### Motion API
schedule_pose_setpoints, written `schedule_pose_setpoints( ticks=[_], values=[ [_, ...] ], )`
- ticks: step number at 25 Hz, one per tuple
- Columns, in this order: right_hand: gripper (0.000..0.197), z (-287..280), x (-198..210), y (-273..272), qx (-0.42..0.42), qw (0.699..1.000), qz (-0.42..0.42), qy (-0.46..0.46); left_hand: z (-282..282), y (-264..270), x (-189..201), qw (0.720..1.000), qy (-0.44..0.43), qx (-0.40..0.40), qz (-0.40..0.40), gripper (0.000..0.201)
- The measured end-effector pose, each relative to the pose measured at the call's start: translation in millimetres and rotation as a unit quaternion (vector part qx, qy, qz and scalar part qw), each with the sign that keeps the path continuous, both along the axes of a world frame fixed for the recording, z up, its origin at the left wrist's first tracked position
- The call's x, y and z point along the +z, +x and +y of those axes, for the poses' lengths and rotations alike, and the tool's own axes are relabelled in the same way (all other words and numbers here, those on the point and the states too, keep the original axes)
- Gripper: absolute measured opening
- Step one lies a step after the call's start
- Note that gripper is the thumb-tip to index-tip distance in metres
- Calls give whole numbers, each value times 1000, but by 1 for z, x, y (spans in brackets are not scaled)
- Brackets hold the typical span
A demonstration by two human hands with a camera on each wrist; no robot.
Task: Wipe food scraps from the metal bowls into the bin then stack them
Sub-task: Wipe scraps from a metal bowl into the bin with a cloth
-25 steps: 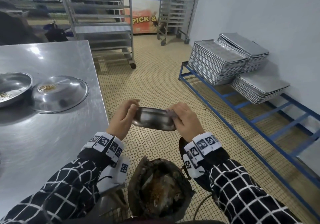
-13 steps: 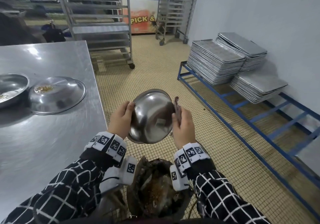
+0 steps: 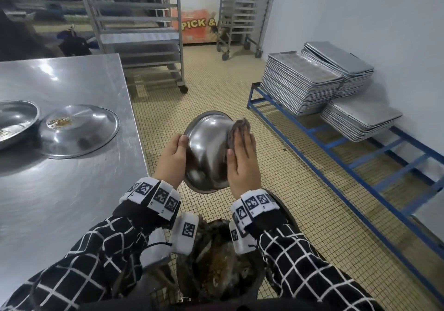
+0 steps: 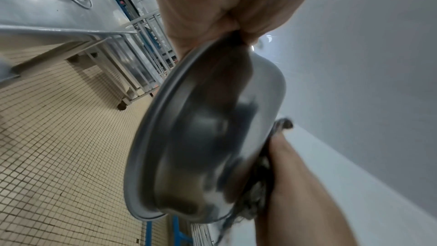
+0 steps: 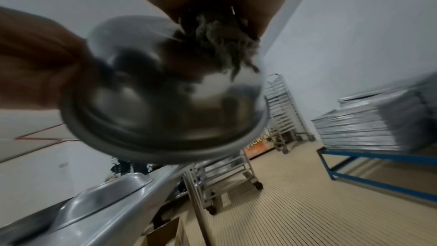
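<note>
Metal bowl (image 3: 207, 149) tipped on edge above the bin (image 3: 216, 262), left hand (image 3: 171, 159) gripped its rim, right hand (image 3: 242, 159) flat, fingers straight, pressed a cloth (image 3: 237, 128) against its outside

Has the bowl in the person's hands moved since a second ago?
Yes. The bowl has tipped from lying flat to standing on its rim, outer side toward the camera, and sits slightly higher above the bin. The left hand grips its rim.

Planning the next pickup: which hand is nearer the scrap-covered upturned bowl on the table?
Left. The left hand grips the held bowl's rim on the side toward the upturned bowl; the right hand presses a cloth on its far side.
</note>
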State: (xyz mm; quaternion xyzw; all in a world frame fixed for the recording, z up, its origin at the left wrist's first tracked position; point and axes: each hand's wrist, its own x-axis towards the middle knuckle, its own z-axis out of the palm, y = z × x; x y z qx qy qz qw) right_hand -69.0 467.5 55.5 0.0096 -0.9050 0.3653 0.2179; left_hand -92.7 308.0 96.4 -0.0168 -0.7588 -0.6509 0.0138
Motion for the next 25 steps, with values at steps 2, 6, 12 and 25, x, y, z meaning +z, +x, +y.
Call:
schedule_pose_setpoints(
  ticks=[2,6,12,25],
  values=[
    [54,8,-11,4,-15,999,-31,-34,-2,-3,0,1000,21,14,-2,26],
    [56,-12,-38,32,50,999,2,2,-5,-8,-6,999,19,38,-6,27],
    [56,-38,-13,16,95,991,66,62,-5,-5,-8,999,32,30,-25,28],
    [64,-36,-52,33,54,998,-6,-18,-9,-7,-12,997,-23,68,-25,27]
  ],
)
